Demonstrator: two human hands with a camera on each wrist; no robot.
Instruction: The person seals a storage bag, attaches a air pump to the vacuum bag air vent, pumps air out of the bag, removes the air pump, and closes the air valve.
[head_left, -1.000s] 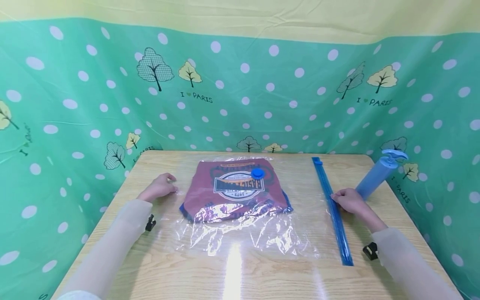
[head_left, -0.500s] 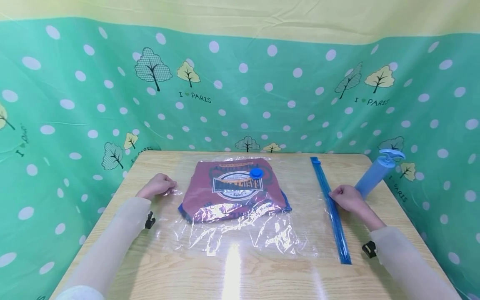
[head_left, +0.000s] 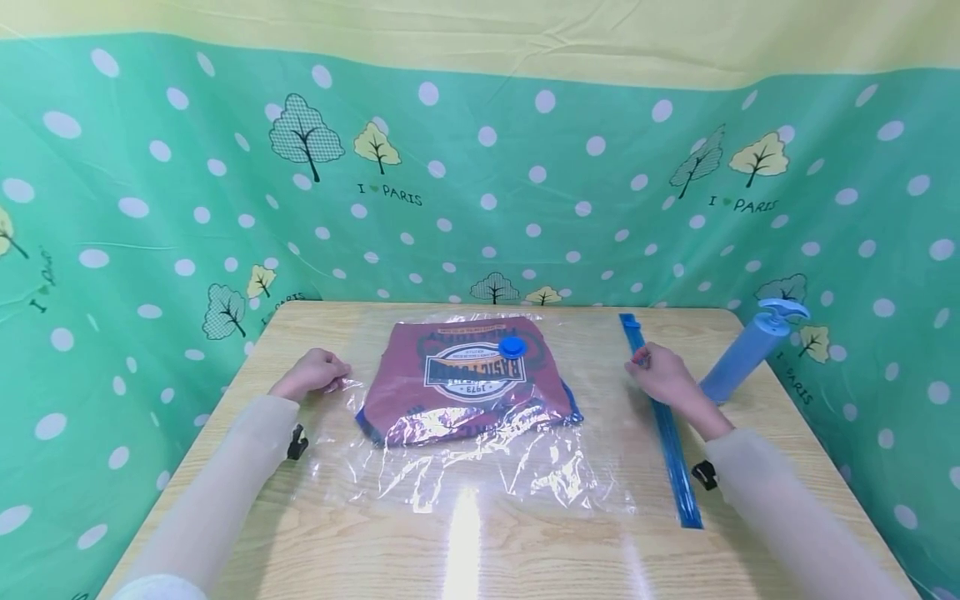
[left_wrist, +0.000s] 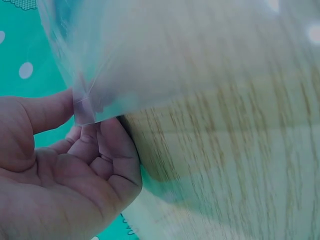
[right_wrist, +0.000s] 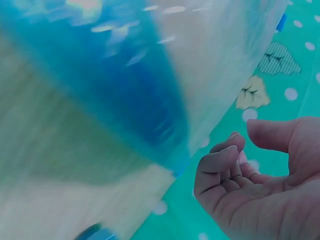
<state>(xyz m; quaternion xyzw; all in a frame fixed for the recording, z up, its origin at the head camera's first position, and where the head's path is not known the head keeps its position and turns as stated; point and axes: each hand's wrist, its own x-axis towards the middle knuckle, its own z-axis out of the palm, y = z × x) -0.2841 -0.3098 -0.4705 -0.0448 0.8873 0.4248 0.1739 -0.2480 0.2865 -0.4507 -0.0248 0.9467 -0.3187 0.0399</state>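
Observation:
A clear vacuum storage bag (head_left: 600, 467) lies flat, with a folded maroon shirt (head_left: 401, 367) inside and a round blue valve cap (head_left: 512, 347) on top. Along its right side runs a blue zip strip (head_left: 678, 475), with a small slider (head_left: 632, 325) near the far end. My left hand (head_left: 310, 372) pinches the bag's left edge between thumb and fingers, as the left wrist view of the plastic (left_wrist: 130, 55) shows. Over the strip's far half is my right hand (head_left: 666, 379). In the right wrist view its fingers (right_wrist: 217, 162) are loosely bent, the thumb apart, nothing between them.
A blue hand pump (head_left: 746, 358) stands at the right side of the wooden table (head_left: 375, 558), close beside my right hand. Behind and at both sides hangs a green dotted curtain (head_left: 450, 250) with printed trees.
My right hand has left the middle of the zip strip and moved away from me and left, toward the slider end. My left fingers have closed on the bag's edge.

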